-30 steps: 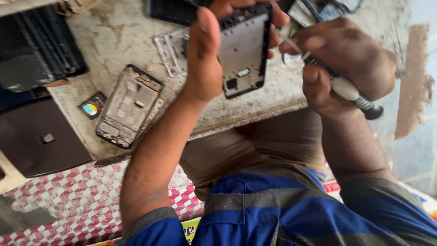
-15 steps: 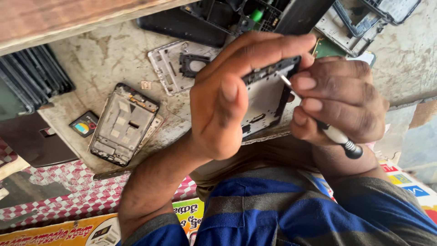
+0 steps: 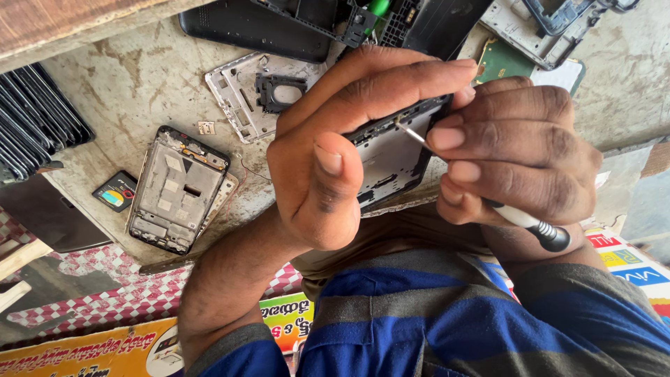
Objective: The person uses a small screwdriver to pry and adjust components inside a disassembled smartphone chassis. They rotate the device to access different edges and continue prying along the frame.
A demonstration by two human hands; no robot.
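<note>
grey, stained table (image 3: 132, 84) carried the clutter beneath you: a stripped phone frame (image 3: 178, 188) lay flat at your left, parts kept within reach. your left hand (image 3: 335, 160) was clamped around the opened phone (image 3: 391, 157), tilting it above the table edge so its inside faced you. your right hand (image 3: 516, 150) pinched a thin screwdriver (image 3: 520, 218) low near the shaft for control, tip touching the phone's upper edge.

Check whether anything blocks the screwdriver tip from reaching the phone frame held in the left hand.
Nothing visible does. The right hand holds the screwdriver, and its thin shaft runs bare to the top edge of the phone frame. The left hand grips the frame with fingers along that edge, beside the tip, not across it.
</note>
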